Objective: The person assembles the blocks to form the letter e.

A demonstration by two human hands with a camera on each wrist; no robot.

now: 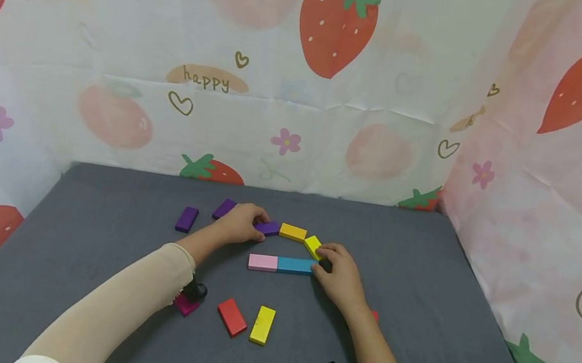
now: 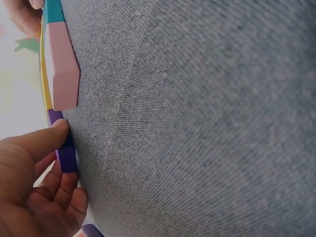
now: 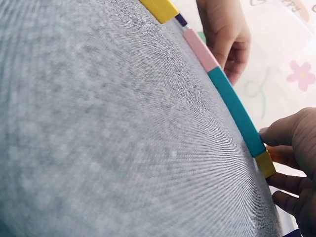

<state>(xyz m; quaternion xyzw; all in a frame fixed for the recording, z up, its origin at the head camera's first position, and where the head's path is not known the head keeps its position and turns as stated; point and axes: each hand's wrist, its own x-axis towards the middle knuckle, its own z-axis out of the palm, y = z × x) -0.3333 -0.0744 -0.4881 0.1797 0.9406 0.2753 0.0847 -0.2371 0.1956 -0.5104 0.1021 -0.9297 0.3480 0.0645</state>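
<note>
My left hand [image 1: 243, 223] pinches a purple block [image 1: 268, 228] between thumb and fingers, at the left end of a bent row. Beside that block come an orange-yellow block [image 1: 293, 232] and a slanted yellow block [image 1: 313, 246]. The right hand [image 1: 341, 278] has thumb and fingers about the yellow block [image 3: 265, 164], seen past the blue piece in the right wrist view. A small dark patch [image 1: 325, 265] shows under its fingers; cannot tell what it is. In front of the row, a pink block [image 1: 262, 263] lies end to end with a blue piece [image 1: 295, 266].
Two more purple blocks, one upright in view [image 1: 187, 219] and one slanted [image 1: 224, 209], lie left of the left hand. Nearer are a red block [image 1: 232, 317], another yellow block [image 1: 262, 326] and a magenta block [image 1: 186, 304] partly behind the left wrist. Grey cloth [image 1: 113, 228] covers the table.
</note>
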